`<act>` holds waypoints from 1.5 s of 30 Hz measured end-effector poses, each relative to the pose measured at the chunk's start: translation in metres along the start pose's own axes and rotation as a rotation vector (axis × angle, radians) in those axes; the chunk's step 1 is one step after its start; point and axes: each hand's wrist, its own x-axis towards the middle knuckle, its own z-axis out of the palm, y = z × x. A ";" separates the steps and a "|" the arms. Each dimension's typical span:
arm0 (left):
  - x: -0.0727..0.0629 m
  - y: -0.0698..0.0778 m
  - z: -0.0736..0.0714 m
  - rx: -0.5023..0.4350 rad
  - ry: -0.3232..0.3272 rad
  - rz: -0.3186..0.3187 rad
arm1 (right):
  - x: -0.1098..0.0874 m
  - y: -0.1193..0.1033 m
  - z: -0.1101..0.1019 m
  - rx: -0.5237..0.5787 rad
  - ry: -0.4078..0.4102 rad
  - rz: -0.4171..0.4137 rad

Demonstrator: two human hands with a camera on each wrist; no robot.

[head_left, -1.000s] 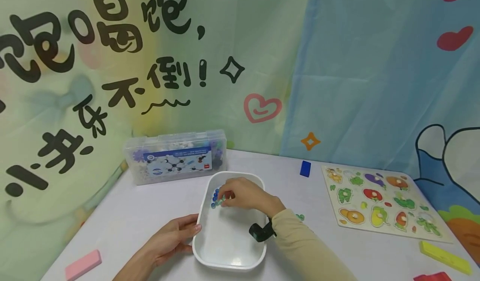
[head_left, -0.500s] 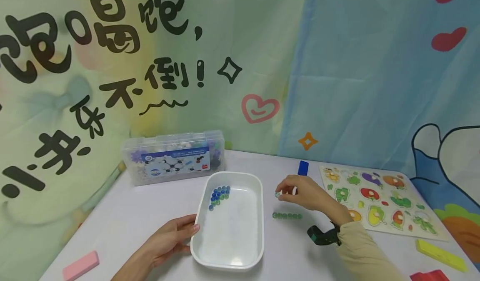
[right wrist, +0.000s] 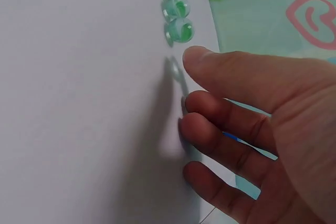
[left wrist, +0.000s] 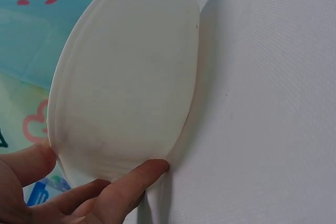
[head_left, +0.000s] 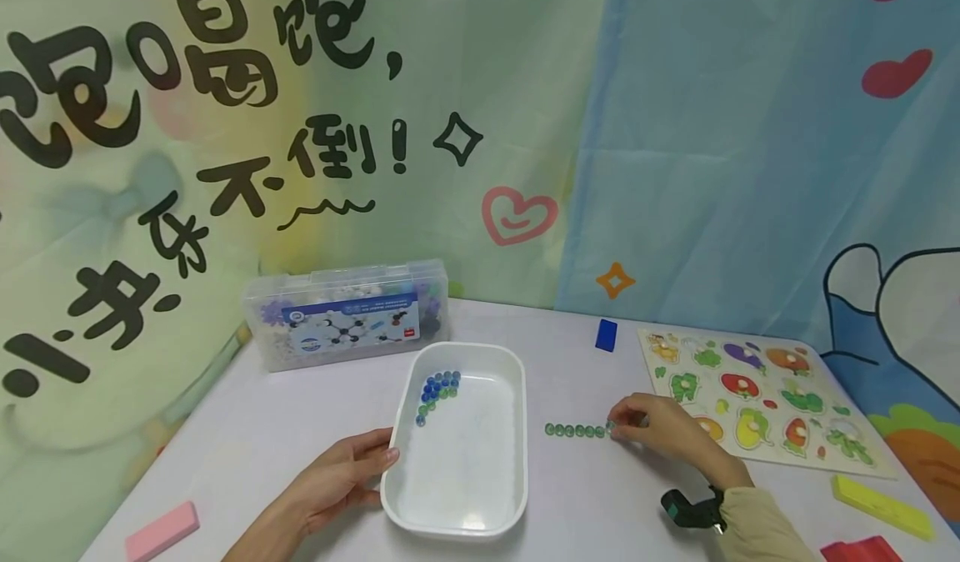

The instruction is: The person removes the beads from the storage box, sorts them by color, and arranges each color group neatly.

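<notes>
My left hand (head_left: 333, 480) holds the left rim of a white tray (head_left: 517, 462), thumb at the rim and fingers against the outer wall (left wrist: 126, 87). Inside the tray's far left corner lie blue and green glass marbles (head_left: 429, 393). To the right of the tray, a straight row of clear marbles with green swirls (head_left: 579, 431) rests on the table. At the row's right end my right hand (head_left: 663, 430) pinches one more marble (head_left: 611, 426). In the right wrist view the thumb mostly hides that marble, beside the row's last marbles (right wrist: 180, 30).
A clear plastic box (head_left: 352, 316) of small parts stands behind the tray. On the right lie a vegetable puzzle board (head_left: 780, 395), a blue block (head_left: 607, 335), a yellow block (head_left: 881, 508) and a red piece (head_left: 860, 549). A pink block (head_left: 162, 532) lies at front left.
My right hand has come out of the tray, carried a marble to the right and lowered it to the row's right end. The left hand keeps its hold on the tray.
</notes>
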 end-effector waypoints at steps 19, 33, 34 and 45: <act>0.001 0.002 0.000 0.002 0.028 -0.049 | -0.003 0.003 0.004 0.013 -0.010 0.016; 0.001 0.000 -0.002 -0.005 0.005 -0.021 | 0.047 -0.075 -0.018 0.022 0.088 -0.219; 0.001 -0.001 -0.002 -0.007 0.003 -0.018 | 0.054 -0.087 -0.017 0.034 0.081 -0.236; 0.001 -0.002 -0.002 -0.013 -0.003 -0.006 | 0.115 -0.181 0.022 0.028 -0.111 -0.387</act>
